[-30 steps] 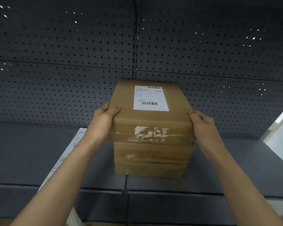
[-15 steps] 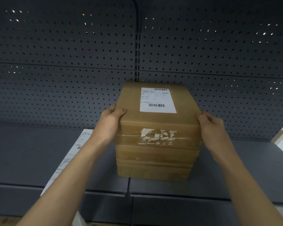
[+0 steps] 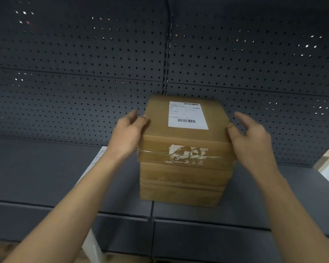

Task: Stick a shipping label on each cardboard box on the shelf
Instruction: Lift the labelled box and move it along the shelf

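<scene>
The left grip [image 3: 129, 130] lies loosely spread against the left side of the top box [image 3: 184, 137], thumb tip on the upper edge, holding nothing closed. The right grip [image 3: 249, 133] is wide, fingers splayed clear of the right side, with only the thumb tip touching the edge. The box sits squarely between them, topping a stack [image 3: 182, 186] on the shelf [image 3: 254, 202]. Its long axis runs away from the person toward the pegboard [image 3: 84, 73]. A label [image 3: 187, 115] is stuck flat on its top, toward the far right. So this box looks done; whether the lower ones are labelled is hidden. A white sheet [image 3: 97, 158] lies on the shelf left of the stack, partly behind the left forearm. If it holds more labels, the left grip is nearer to it.
</scene>
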Tool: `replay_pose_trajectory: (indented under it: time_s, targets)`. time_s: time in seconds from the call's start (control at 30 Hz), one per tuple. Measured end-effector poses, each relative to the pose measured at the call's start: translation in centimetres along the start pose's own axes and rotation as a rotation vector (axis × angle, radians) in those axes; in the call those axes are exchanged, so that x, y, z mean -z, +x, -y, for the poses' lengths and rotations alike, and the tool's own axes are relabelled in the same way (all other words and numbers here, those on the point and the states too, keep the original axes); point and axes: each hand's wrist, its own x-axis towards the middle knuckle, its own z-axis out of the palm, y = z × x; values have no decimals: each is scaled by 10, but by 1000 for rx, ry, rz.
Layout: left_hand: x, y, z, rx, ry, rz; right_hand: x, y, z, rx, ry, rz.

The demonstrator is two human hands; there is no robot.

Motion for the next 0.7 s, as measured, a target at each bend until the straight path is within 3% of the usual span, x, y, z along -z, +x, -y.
replay_pose_trajectory:
  time_s: [0.1,0.27,0.43,0.7]
  targets:
    - [19,-14,3,-186,175,-145,-7,-4,17,260,-68,-33]
    - [68,-42,26,-284,509,-242,-45,-27,61,575,-62,141]
    - [144,-80,70,-142,791,-278,-119,-66,105,889,38,309]
    - [298,-154,130,132,963,-451,-247,-144,197,1012,22,624]
